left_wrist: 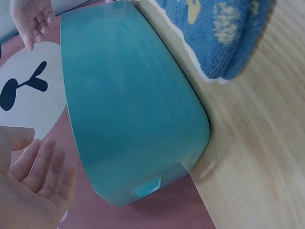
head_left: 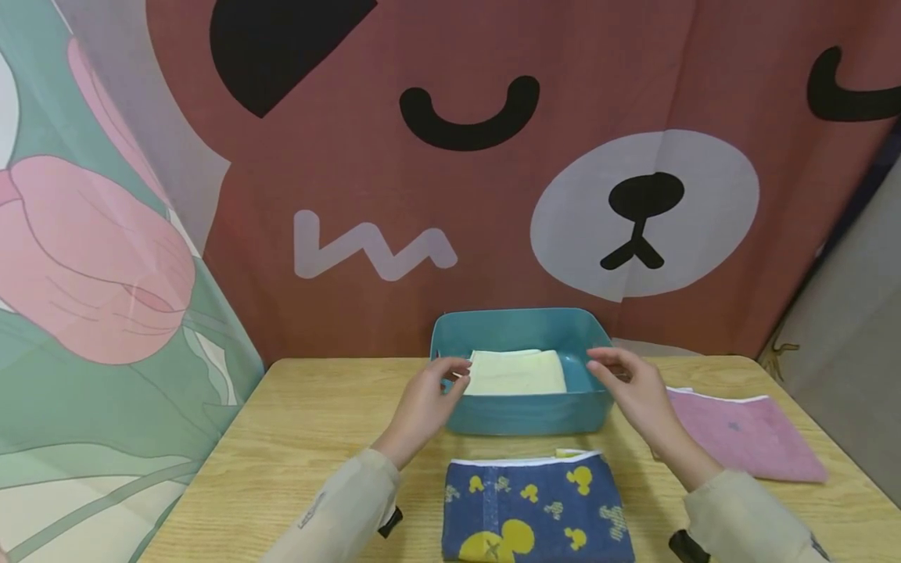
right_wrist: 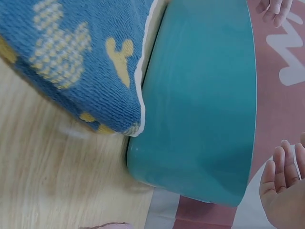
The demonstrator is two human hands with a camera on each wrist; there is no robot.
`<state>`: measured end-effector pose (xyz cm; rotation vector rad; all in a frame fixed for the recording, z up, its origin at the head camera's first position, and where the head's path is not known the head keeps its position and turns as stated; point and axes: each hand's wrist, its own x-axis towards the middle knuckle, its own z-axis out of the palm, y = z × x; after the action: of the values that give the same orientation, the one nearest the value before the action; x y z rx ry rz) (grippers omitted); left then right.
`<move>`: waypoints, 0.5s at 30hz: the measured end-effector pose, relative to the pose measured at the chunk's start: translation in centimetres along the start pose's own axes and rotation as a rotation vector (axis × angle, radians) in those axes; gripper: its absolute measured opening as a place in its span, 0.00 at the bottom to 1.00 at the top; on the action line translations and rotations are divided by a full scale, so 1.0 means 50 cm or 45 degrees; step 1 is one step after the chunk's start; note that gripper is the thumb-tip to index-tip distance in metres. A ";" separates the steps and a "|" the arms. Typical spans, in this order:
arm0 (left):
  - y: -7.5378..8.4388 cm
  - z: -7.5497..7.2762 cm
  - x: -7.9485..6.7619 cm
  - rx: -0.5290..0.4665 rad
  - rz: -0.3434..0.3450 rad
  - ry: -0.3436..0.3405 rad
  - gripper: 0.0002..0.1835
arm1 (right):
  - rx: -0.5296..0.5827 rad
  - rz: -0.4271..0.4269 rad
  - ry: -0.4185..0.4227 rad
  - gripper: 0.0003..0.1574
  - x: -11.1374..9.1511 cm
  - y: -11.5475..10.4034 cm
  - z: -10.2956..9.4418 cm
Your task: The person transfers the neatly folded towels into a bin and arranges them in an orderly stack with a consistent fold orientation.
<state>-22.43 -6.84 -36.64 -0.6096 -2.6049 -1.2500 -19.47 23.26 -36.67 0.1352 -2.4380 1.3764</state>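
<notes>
A teal plastic bin (head_left: 529, 414) stands at the back of the table, and a folded pale yellow towel (head_left: 517, 373) lies inside it. My left hand (head_left: 431, 395) hovers at the bin's left end with fingers loosely bent and nothing in them. Over the right end is my right hand (head_left: 637, 391), its fingers also relaxed and holding nothing. Both wrist views show the palms apart from the bin's wall. In front of the bin lies a folded blue towel (head_left: 538, 504) with yellow mouse-head shapes and a white edge.
A folded pink towel (head_left: 746, 434) lies on the right side of the wooden table (head_left: 317, 422). Behind the table hangs a brown cloth (head_left: 366, 313) with a bear face. A green floral cloth (head_left: 91, 407) hangs at the left.
</notes>
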 end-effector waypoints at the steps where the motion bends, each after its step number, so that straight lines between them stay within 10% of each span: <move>1: 0.000 -0.002 -0.003 -0.002 0.008 0.000 0.13 | -0.003 -0.007 -0.005 0.24 -0.004 0.000 0.000; 15: 0.002 -0.007 -0.057 0.157 0.055 0.009 0.12 | -0.009 -0.074 -0.004 0.18 -0.049 -0.002 -0.003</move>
<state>-19.83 -7.88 -37.33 -0.6336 -2.6248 -1.0680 -17.11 23.16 -37.36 0.2053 -2.4221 1.3434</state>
